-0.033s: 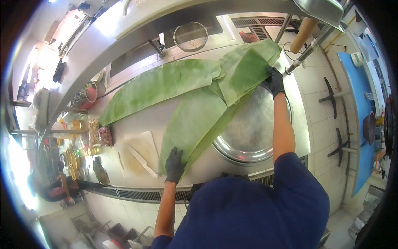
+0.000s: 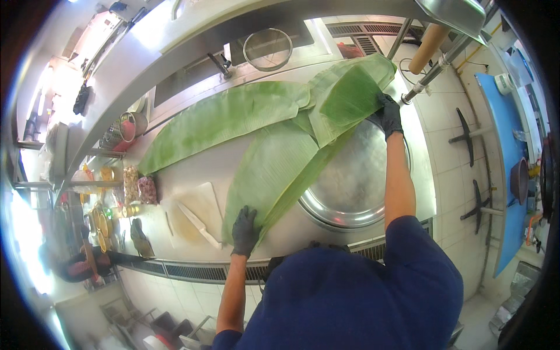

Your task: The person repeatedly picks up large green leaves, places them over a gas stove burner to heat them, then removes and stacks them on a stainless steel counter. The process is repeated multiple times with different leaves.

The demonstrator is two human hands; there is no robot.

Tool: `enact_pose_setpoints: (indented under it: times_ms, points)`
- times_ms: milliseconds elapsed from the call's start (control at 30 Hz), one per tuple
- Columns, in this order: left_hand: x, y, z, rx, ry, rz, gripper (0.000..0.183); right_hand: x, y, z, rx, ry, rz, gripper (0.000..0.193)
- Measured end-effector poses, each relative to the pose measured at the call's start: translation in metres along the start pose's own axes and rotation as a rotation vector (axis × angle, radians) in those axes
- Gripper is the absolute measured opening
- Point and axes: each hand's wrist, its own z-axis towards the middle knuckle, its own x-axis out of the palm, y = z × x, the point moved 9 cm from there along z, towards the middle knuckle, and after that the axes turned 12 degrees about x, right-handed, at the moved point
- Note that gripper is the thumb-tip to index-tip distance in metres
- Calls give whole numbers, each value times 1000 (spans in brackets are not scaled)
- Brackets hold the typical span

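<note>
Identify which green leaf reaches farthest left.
The long leaf whose tip lies near the purple-filled bag; the others, with the left hand and right hand on them, start farther right.

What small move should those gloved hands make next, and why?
Perhaps the left hand should lift its end of the green leaf gently rather than drag it: the knife lies close beside that hand, and the leaf covers part of the round metal tray.
</note>
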Motion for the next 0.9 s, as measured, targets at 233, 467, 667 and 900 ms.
enact_pose_setpoints:
  times_ms: [233,467,667,900]
  points:
    - [-4,2,0,-34,14,150,32,-8,-38,-20,-76,-19,-489,67]
    - [-110,-22,-19,9,-232,276,23,19,-24,-46,-563,-286,-962,52]
    - [-216,0,-128,-418,-776,26,17,-5,-93,-133,8,-269,-417,38]
    - [-189,17,-270,-970,-1099,-143,24,46,-145,-219,-193,-223,-805,34]
